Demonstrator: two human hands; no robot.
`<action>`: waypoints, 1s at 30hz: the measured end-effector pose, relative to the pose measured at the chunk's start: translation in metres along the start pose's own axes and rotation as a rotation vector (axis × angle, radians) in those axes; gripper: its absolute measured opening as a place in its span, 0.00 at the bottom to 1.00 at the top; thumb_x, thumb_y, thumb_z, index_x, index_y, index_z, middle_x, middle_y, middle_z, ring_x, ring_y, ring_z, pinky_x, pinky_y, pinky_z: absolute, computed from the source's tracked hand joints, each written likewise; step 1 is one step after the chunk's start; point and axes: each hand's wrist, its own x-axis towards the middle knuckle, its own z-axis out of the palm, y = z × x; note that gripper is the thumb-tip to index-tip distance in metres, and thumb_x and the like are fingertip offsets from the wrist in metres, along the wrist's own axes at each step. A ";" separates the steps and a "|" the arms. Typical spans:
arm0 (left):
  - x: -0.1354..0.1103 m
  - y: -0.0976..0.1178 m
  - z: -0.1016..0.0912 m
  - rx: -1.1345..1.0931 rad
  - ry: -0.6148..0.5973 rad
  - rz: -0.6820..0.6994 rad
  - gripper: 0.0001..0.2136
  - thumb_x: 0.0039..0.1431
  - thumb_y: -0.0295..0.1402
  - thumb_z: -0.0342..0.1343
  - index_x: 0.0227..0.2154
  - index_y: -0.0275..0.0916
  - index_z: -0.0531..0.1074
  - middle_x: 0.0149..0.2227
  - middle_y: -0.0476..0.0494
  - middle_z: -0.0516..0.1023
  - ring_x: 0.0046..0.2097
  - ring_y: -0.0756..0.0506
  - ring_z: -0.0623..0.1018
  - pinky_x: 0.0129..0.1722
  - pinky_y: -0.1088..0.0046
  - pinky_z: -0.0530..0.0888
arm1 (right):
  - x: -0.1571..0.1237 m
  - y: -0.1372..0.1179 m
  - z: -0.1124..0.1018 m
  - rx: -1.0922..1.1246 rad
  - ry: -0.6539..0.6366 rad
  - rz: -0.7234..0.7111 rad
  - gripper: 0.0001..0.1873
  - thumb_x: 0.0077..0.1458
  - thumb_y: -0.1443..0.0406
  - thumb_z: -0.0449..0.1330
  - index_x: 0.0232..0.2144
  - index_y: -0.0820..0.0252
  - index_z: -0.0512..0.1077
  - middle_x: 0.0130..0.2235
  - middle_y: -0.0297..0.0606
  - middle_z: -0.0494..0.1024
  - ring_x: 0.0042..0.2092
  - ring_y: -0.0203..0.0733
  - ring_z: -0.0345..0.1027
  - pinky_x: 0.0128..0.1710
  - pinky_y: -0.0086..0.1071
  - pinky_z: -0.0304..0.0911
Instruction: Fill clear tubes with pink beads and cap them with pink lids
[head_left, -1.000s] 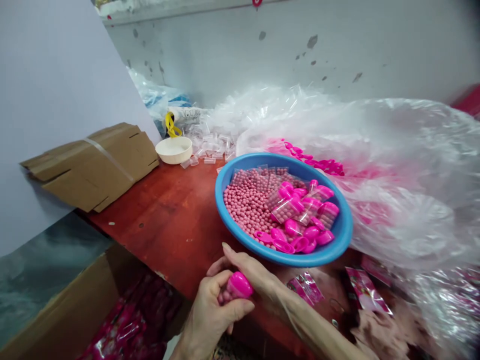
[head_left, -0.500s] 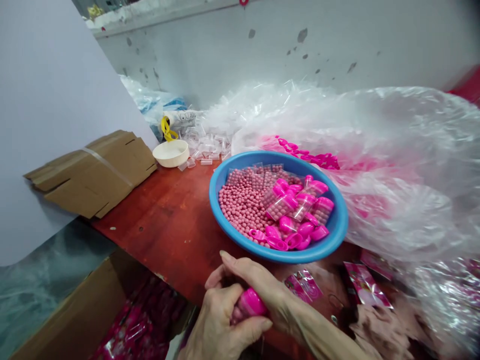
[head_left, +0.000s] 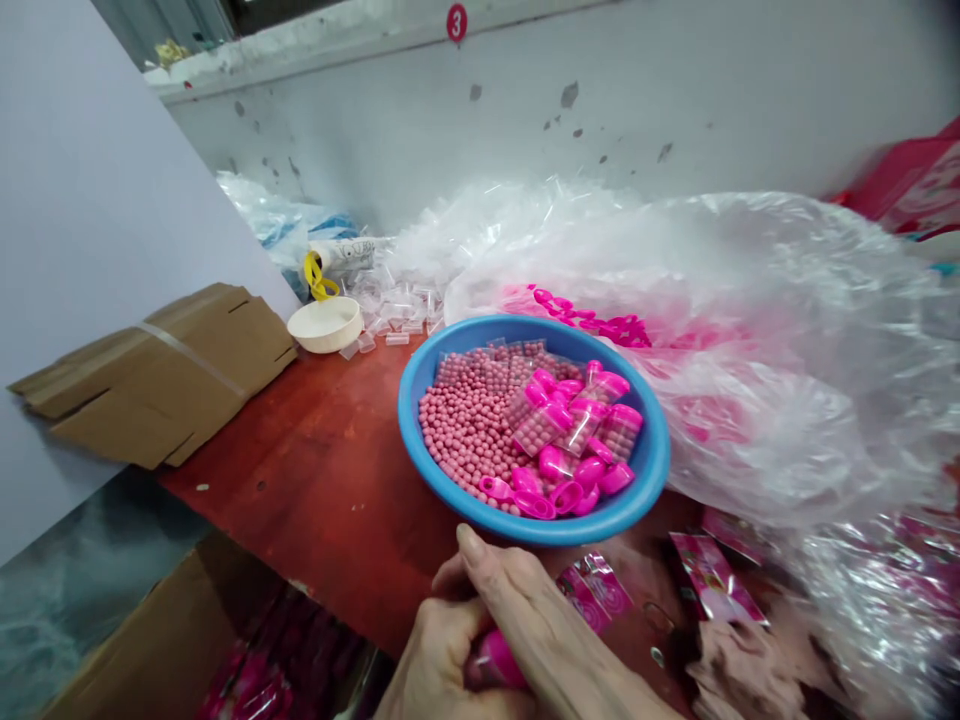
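Pink plastic capsule (head_left: 495,662) sits between two bare hands, just below the blue plastic basin (head_left: 536,530). The left hand (head_left: 435,665) curls almost shut around it. The right hand (head_left: 547,630) lies over the top, with its long fingers (head_left: 480,548) stretched out past the left hand. It is the hand nearer the basin, but you cannot tell if it grips. The capsule's long side seems to run left to right across the hands, though most of it is hidden. Inside the basin lie pink beads (head_left: 465,430), small clear bags of beads (head_left: 544,425) and pink capsule halves (head_left: 570,480).
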 end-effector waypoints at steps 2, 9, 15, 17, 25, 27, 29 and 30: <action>0.003 0.009 -0.003 -0.023 0.034 -0.019 0.06 0.42 0.31 0.61 0.24 0.33 0.74 0.22 0.51 0.65 0.25 0.52 0.63 0.24 0.77 0.63 | -0.003 -0.003 -0.008 -0.086 0.047 -0.142 0.21 0.60 0.50 0.47 0.40 0.54 0.73 0.41 0.38 0.76 0.44 0.41 0.70 0.45 0.33 0.65; 0.026 0.040 -0.014 0.119 0.149 0.115 0.06 0.46 0.28 0.60 0.29 0.36 0.71 0.23 0.54 0.65 0.25 0.54 0.64 0.24 0.81 0.63 | 0.019 -0.035 -0.051 -0.208 0.213 -0.452 0.06 0.57 0.63 0.57 0.32 0.58 0.73 0.31 0.33 0.76 0.32 0.36 0.70 0.33 0.28 0.64; 0.083 0.055 -0.049 0.596 0.365 0.344 0.13 0.52 0.37 0.57 0.39 0.34 0.71 0.35 0.43 0.77 0.35 0.46 0.77 0.36 0.72 0.74 | 0.063 -0.013 -0.084 -0.752 0.584 -0.478 0.06 0.58 0.67 0.53 0.32 0.61 0.70 0.31 0.38 0.74 0.32 0.39 0.68 0.34 0.31 0.63; 0.110 0.058 -0.066 0.688 0.429 0.372 0.11 0.52 0.35 0.57 0.35 0.33 0.71 0.33 0.42 0.77 0.33 0.44 0.77 0.35 0.69 0.74 | 0.075 0.003 -0.083 -0.850 0.574 -0.447 0.08 0.58 0.68 0.51 0.30 0.61 0.70 0.30 0.40 0.74 0.33 0.42 0.67 0.34 0.34 0.63; 0.193 0.051 -0.103 0.996 0.502 0.589 0.13 0.54 0.26 0.51 0.44 0.33 0.69 0.50 0.32 0.70 0.54 0.36 0.69 0.54 0.57 0.63 | 0.084 0.023 -0.071 -0.970 0.663 -0.425 0.09 0.59 0.66 0.50 0.36 0.61 0.70 0.36 0.47 0.71 0.39 0.51 0.61 0.41 0.46 0.61; 0.203 0.046 -0.106 1.042 0.475 0.628 0.12 0.56 0.25 0.51 0.43 0.34 0.69 0.51 0.32 0.70 0.55 0.36 0.68 0.55 0.56 0.63 | 0.084 0.023 -0.073 -0.981 0.674 -0.423 0.10 0.59 0.65 0.51 0.37 0.62 0.70 0.35 0.46 0.71 0.39 0.51 0.61 0.40 0.45 0.62; 0.207 0.041 -0.109 1.075 0.456 0.649 0.11 0.58 0.27 0.51 0.44 0.35 0.69 0.52 0.33 0.69 0.56 0.37 0.67 0.55 0.55 0.64 | 0.084 0.022 -0.074 -0.985 0.684 -0.419 0.11 0.60 0.64 0.50 0.38 0.65 0.71 0.34 0.47 0.71 0.38 0.51 0.61 0.38 0.45 0.62; 0.207 0.039 -0.111 1.086 0.450 0.649 0.12 0.60 0.29 0.51 0.46 0.35 0.68 0.53 0.35 0.69 0.55 0.37 0.68 0.54 0.53 0.64 | 0.084 0.022 -0.074 -0.986 0.687 -0.418 0.12 0.60 0.64 0.50 0.39 0.66 0.71 0.34 0.47 0.71 0.38 0.51 0.61 0.38 0.44 0.63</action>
